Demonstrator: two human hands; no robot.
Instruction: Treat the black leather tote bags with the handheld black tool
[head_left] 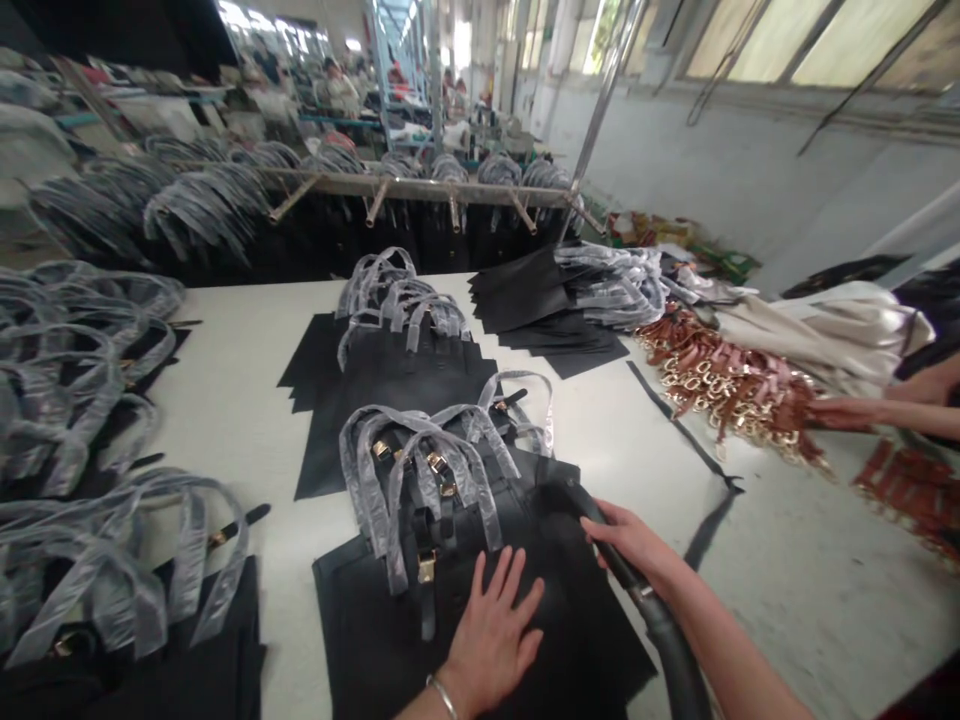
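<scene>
My left hand (pixel 495 640) lies flat with fingers spread on the top black bag panel (pixel 555 620) of a stack in front of me. My right hand (pixel 626 540) is wrapped around a thick black hose with a tube-like nozzle (pixel 592 510), its tip close over the panel's right side. Plastic-wrapped handles (pixel 375 500) arch across the top of the stack. Beside them are black straps with gold buckles (pixel 427 568), one hanging down the panel just left of my left hand's fingertips.
More black panels with wrapped handles (pixel 135 560) lie at left. Behind stand further stacks (pixel 397 370) and a metal rack (pixel 420 188) hung with handles. At right are brown straps with gold clasps (pixel 720 385), touched by another person's hand (pixel 847 412).
</scene>
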